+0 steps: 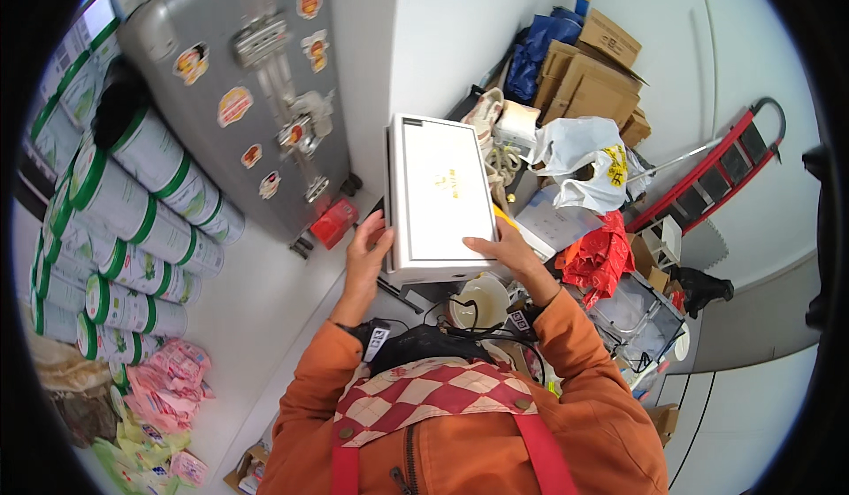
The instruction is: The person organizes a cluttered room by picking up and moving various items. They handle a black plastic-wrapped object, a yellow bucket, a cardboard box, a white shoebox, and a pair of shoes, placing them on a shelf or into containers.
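Note:
A white lidded cardboard box point(441, 196) with gold print is in front of my chest, above a cluttered stretch of floor. My right hand point(514, 253) grips its near right corner, the thumb flat on the lid and the other fingers hidden behind the side. Against the box's left side rests my left hand point(363, 253), thumb and curled fingertips at the edge. A dark gap shows along the left edge of the lid. Below the box stands a cream-coloured bucket point(481, 302), partly covered by black cables.
Left stand a grey suitcase point(199, 97) with stickers and stacked green-lidded cans point(113, 196). A red box point(334, 223) sits by the suitcase wheels. Right are shoes point(487, 113), flattened cartons point(590, 90), a white plastic bag point(584, 156), a red bag point(600, 256) and a red folding stepladder point(716, 170).

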